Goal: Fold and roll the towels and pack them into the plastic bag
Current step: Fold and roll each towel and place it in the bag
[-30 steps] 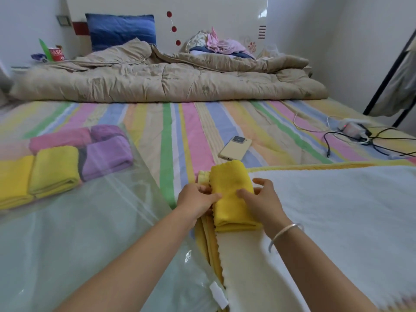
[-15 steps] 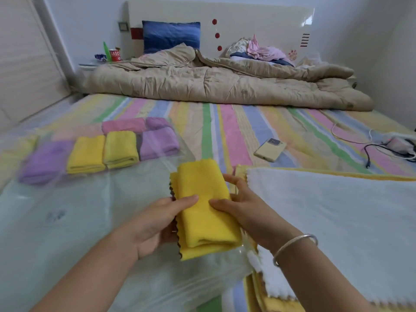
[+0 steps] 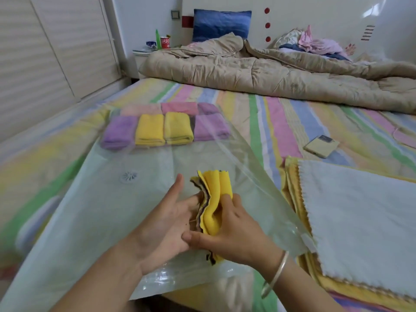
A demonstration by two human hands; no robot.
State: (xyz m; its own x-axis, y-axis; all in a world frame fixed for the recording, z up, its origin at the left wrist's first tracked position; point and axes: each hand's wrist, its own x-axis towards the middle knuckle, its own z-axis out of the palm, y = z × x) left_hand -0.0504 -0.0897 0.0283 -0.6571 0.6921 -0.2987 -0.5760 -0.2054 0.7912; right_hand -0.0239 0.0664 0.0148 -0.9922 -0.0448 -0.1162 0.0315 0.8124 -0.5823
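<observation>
A folded yellow towel [image 3: 213, 199] stands on edge between my hands, above the clear plastic bag [image 3: 126, 199] spread on the bed. My right hand [image 3: 229, 230] grips the towel from the right, fingers curled over its top and thumb underneath. My left hand [image 3: 166, 219] is spread flat against the towel's left side, thumb raised. Deep inside the bag lie several rolled towels [image 3: 165, 124] in purple, yellow and pink, in two rows. A stack of flat towels [image 3: 360, 224], white on top with yellow ones beneath, lies to the right.
A phone [image 3: 322, 146] lies on the striped sheet [image 3: 270, 122] right of the bag. A beige quilt [image 3: 270, 75] is heaped across the far bed, with a blue pillow [image 3: 221, 24] and clothes behind. A wardrobe wall stands on the left.
The yellow towel went from the stack on the right leftward over the bag and turned from flat to on edge. My view swung left.
</observation>
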